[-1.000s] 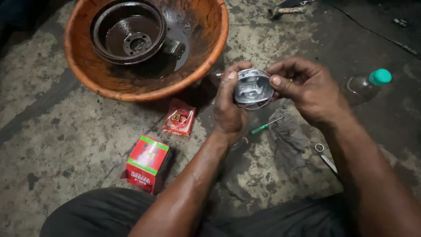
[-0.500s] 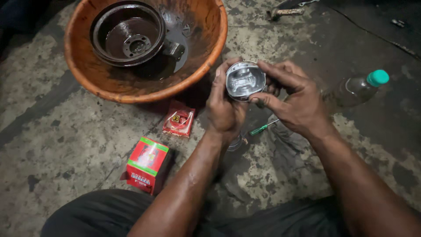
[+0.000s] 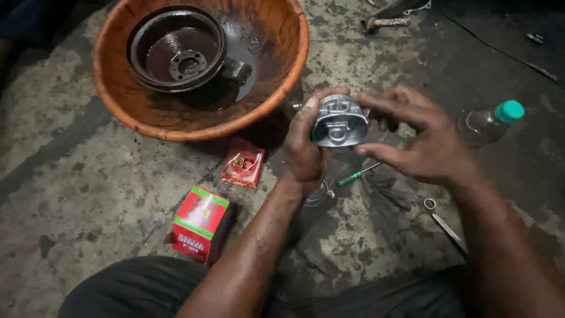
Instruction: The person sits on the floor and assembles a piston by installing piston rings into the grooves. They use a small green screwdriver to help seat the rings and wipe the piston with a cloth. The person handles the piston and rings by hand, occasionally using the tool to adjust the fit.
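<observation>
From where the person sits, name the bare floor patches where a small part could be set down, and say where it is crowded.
Bare concrete lies left of the red box, below the orange basin. A second patch is at the top, between the basin and the plastic bottle. Crowded: under the hands, with the screwdriver, dark rag and scissors.

**Count of things around the orange basin**

One orange basin (image 3: 120, 106) holds one dark metal drum (image 3: 176, 50). Below it lie two red packages: one small packet (image 3: 242, 169), one box (image 3: 200, 222). Right of the basin are one metal piston (image 3: 339, 121), one green-handled screwdriver (image 3: 357, 175), one pair of scissors (image 3: 444, 224) and one green-capped bottle (image 3: 489, 122).
</observation>
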